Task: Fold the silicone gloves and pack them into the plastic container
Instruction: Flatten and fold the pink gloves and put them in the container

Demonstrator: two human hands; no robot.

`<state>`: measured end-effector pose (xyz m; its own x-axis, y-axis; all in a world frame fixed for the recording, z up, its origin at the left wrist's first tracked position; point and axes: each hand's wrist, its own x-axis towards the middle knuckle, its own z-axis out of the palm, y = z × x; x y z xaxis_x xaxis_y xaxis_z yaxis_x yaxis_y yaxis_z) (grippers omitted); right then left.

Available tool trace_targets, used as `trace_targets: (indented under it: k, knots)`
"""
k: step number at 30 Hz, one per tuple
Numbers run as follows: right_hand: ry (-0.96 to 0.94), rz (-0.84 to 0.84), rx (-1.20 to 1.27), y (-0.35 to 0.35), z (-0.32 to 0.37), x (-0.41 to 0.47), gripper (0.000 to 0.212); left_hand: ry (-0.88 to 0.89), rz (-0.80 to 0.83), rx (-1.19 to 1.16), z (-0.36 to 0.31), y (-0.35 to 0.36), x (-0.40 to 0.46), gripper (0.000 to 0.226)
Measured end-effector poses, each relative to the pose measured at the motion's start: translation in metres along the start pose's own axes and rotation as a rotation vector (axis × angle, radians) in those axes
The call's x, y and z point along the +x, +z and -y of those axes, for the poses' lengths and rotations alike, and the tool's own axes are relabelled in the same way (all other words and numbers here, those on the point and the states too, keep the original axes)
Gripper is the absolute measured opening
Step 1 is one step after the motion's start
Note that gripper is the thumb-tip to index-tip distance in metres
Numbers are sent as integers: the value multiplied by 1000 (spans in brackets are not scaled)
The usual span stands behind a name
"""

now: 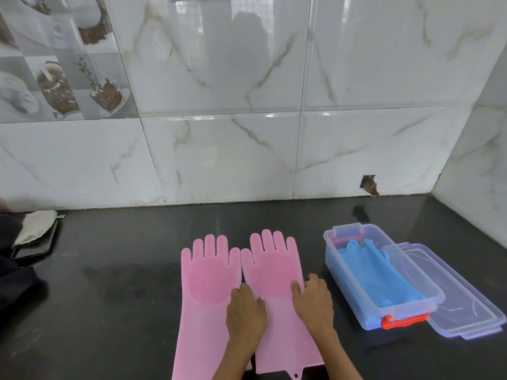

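The right pink glove (274,272) lies flat under both your hands, its long axis running straight away from you, fingertips far, cuff near. Your left hand (246,311) and right hand (314,300) press it with flattened fingers, gripping nothing. Its twin (204,283) touches your left; the open container (381,278) sits beyond your right hand, the nearer one.
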<state>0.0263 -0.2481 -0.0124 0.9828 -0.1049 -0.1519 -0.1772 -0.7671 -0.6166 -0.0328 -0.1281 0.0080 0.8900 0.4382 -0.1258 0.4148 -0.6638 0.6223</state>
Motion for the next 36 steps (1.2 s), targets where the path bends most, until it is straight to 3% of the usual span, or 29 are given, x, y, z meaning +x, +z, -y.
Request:
trace_targets:
  k: [3, 6, 11, 15, 19, 23, 27, 30, 33, 36]
  knots:
    - [-25, 14, -96, -2, 3, 5, 50, -116, 41, -35, -11, 5, 9, 33]
    - [-133, 81, -70, -3, 4, 10, 43, -102, 75, -173, -13, 10, 19, 33]
    - [-271, 239, 387, -12, 16, 17, 35, -91, 313, -811, -21, -2, 28, 48]
    - [-324, 285, 672, -23, 36, 17, 32, -50, 413, -992, -28, -37, 39, 53]
    - [-436, 335, 833, -31, 78, 11, 32, 40, 245, -902, -30, -83, 49, 47]
    - [-499, 347, 813, -19, 106, 6, 35, 33, 250, -989, 3, -112, 56, 58]
    - [-441, 388, 608, 16, 99, 0, 33, -66, 218, -927, 57, -106, 51, 58]
    - [-344, 455, 380, 42, 82, -6, 28, -167, 204, -761, 89, -89, 37, 45]
    - [-289, 434, 290, 52, 73, -13, 22, -167, 46, -603, 99, -79, 31, 18]
    - [-225, 332, 285, 50, 69, -19, 10, -194, -217, -292, 99, -77, 28, 11]
